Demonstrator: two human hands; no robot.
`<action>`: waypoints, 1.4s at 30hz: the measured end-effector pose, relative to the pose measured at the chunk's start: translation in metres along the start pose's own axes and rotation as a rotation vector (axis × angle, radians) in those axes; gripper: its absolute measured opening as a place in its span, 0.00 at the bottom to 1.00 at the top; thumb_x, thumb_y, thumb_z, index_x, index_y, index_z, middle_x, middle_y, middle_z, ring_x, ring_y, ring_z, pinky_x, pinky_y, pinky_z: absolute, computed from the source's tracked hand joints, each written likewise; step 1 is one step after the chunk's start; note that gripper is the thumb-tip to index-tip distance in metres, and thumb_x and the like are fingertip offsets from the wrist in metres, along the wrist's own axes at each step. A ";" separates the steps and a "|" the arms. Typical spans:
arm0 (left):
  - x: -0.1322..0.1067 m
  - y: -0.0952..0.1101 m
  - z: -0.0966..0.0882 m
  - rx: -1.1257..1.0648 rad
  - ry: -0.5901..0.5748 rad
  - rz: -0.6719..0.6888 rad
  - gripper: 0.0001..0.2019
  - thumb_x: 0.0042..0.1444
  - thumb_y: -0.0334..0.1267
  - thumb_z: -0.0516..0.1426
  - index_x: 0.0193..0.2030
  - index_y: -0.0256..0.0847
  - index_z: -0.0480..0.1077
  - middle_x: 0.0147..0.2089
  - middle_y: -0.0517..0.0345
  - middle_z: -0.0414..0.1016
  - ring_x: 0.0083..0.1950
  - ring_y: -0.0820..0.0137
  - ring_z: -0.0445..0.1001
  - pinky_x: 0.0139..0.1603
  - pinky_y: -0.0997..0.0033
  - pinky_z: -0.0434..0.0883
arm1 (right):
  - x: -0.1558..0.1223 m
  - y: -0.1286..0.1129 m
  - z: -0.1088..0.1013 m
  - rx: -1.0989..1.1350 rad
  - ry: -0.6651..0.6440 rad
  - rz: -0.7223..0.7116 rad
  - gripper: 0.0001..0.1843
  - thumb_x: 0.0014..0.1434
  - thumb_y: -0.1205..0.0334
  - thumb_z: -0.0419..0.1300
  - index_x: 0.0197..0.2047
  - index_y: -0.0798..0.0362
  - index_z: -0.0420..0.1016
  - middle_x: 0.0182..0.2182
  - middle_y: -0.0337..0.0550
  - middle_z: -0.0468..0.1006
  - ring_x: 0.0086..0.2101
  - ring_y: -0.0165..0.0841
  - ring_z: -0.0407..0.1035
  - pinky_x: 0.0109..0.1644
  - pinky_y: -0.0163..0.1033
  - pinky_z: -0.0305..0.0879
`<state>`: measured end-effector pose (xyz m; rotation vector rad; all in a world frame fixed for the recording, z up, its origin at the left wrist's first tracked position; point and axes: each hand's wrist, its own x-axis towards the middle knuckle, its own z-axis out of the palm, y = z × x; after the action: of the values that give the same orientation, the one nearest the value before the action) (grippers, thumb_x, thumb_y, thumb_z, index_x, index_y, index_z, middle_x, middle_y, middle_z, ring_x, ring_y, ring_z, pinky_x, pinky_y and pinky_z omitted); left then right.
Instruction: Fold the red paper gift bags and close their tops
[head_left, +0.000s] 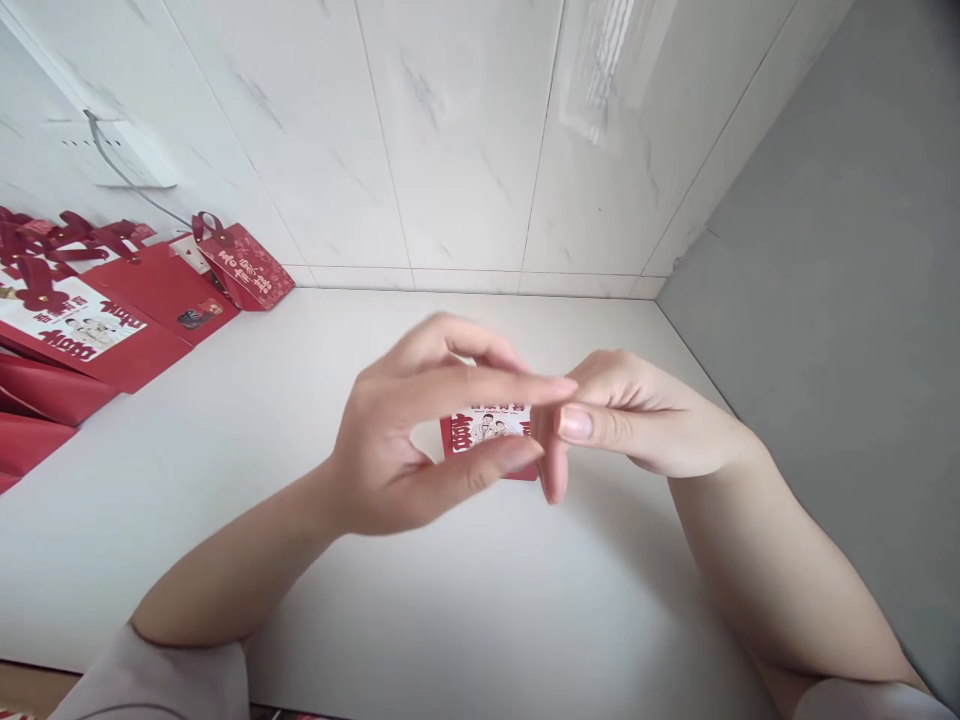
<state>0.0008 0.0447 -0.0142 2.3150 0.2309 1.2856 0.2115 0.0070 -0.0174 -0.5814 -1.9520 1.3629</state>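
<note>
My left hand (397,430) is raised over the table, its fingers stretched toward the right and the thumb held apart below them. Its index fingertip meets or overlaps my right hand (622,415); I cannot tell whether they touch. The right thumb points left and at least one finger hangs downward. I see nothing held in either hand. Behind and below them lies a red item (491,428) with a white panel, red characters and a cartoon couple. The hands cover much of it, so its exact kind is unclear.
Red gift bags (139,330) with dark red ribbon handles crowd the left side of the white table (450,620). A marbled tile wall (465,150) stands behind, bearing a socket panel (120,155) with a grey cable. A grey surface (847,300) borders the right side.
</note>
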 end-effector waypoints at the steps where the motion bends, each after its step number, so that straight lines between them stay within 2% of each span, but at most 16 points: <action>1: 0.000 0.004 0.002 -0.055 -0.021 0.007 0.14 0.55 0.37 0.64 0.49 0.48 0.78 0.43 0.53 0.76 0.41 0.67 0.78 0.39 0.69 0.78 | 0.000 0.000 0.001 0.021 -0.026 -0.010 0.22 0.69 0.53 0.54 0.30 0.55 0.80 0.26 0.43 0.80 0.28 0.30 0.73 0.32 0.36 0.69; 4: -0.001 0.013 0.008 -0.191 -0.053 -0.039 0.15 0.55 0.34 0.64 0.50 0.47 0.78 0.39 0.53 0.77 0.36 0.70 0.79 0.37 0.71 0.77 | 0.001 0.001 0.003 0.060 -0.066 -0.037 0.22 0.69 0.54 0.54 0.28 0.56 0.80 0.24 0.43 0.79 0.29 0.29 0.72 0.34 0.35 0.69; 7: -0.003 0.014 0.010 -0.356 -0.078 -0.174 0.13 0.57 0.33 0.63 0.49 0.47 0.79 0.39 0.52 0.78 0.35 0.69 0.80 0.36 0.70 0.77 | 0.002 0.000 0.005 0.077 -0.095 -0.028 0.23 0.69 0.53 0.54 0.27 0.54 0.80 0.23 0.42 0.78 0.31 0.30 0.72 0.38 0.38 0.70; 12: -0.005 0.007 0.010 -0.719 -0.278 -0.412 0.14 0.60 0.32 0.61 0.52 0.50 0.78 0.33 0.53 0.80 0.33 0.67 0.79 0.35 0.65 0.76 | 0.001 0.002 0.004 0.062 -0.139 0.012 0.23 0.69 0.52 0.54 0.29 0.54 0.82 0.22 0.43 0.78 0.33 0.32 0.72 0.43 0.39 0.69; 16: -0.005 0.004 0.009 -0.843 -0.294 -0.527 0.10 0.58 0.34 0.62 0.45 0.50 0.81 0.28 0.55 0.79 0.29 0.70 0.76 0.32 0.67 0.74 | 0.000 0.002 0.003 0.034 -0.198 -0.014 0.24 0.68 0.50 0.55 0.31 0.56 0.83 0.25 0.46 0.80 0.32 0.31 0.71 0.41 0.37 0.67; 19: -0.006 0.005 0.009 -0.914 -0.354 -0.583 0.09 0.58 0.35 0.62 0.46 0.48 0.81 0.29 0.54 0.80 0.32 0.67 0.79 0.34 0.66 0.76 | -0.001 0.000 0.004 0.013 -0.238 -0.023 0.24 0.69 0.52 0.54 0.32 0.58 0.83 0.28 0.47 0.80 0.31 0.29 0.70 0.40 0.36 0.67; 21: -0.007 0.006 0.010 -0.964 -0.394 -0.600 0.10 0.59 0.36 0.62 0.47 0.47 0.80 0.31 0.53 0.80 0.35 0.64 0.81 0.38 0.63 0.78 | -0.002 -0.001 0.004 0.025 -0.261 -0.042 0.24 0.70 0.53 0.53 0.33 0.58 0.83 0.28 0.47 0.80 0.31 0.29 0.70 0.41 0.35 0.67; 25: -0.009 0.006 0.011 -1.045 -0.399 -0.594 0.13 0.59 0.33 0.62 0.49 0.48 0.79 0.33 0.53 0.80 0.37 0.62 0.82 0.43 0.58 0.78 | -0.003 0.001 0.003 0.072 -0.302 -0.065 0.24 0.71 0.55 0.51 0.33 0.57 0.83 0.27 0.45 0.81 0.30 0.29 0.71 0.45 0.36 0.68; 29: -0.008 0.005 0.013 -1.045 -0.388 -0.593 0.11 0.59 0.32 0.62 0.48 0.47 0.80 0.31 0.54 0.79 0.35 0.63 0.82 0.38 0.65 0.77 | -0.002 0.003 0.002 0.046 -0.321 -0.047 0.26 0.71 0.53 0.50 0.34 0.59 0.83 0.31 0.49 0.82 0.35 0.31 0.73 0.48 0.38 0.67; 32: -0.008 0.003 0.014 -1.029 -0.396 -0.588 0.11 0.59 0.33 0.62 0.48 0.46 0.80 0.30 0.54 0.80 0.36 0.63 0.82 0.36 0.68 0.77 | -0.001 0.002 0.002 0.030 -0.332 -0.039 0.26 0.71 0.52 0.50 0.35 0.59 0.84 0.30 0.49 0.82 0.35 0.31 0.73 0.49 0.38 0.67; 37: -0.010 0.005 0.014 -0.966 -0.381 -0.542 0.11 0.59 0.35 0.61 0.48 0.45 0.79 0.31 0.53 0.81 0.36 0.62 0.82 0.36 0.66 0.79 | 0.000 -0.002 0.002 0.026 -0.302 -0.010 0.24 0.70 0.52 0.51 0.35 0.56 0.84 0.30 0.47 0.82 0.32 0.29 0.71 0.41 0.35 0.68; 42: -0.010 0.011 0.012 -0.771 -0.339 -0.485 0.10 0.59 0.35 0.61 0.47 0.44 0.79 0.31 0.50 0.82 0.35 0.63 0.82 0.34 0.67 0.79 | 0.000 0.001 0.001 0.076 -0.330 -0.021 0.23 0.70 0.56 0.52 0.33 0.57 0.83 0.25 0.44 0.79 0.28 0.28 0.68 0.38 0.35 0.67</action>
<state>0.0047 0.0273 -0.0212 1.6274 0.1333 0.5749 0.2108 0.0071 -0.0188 -0.3134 -2.1438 1.5924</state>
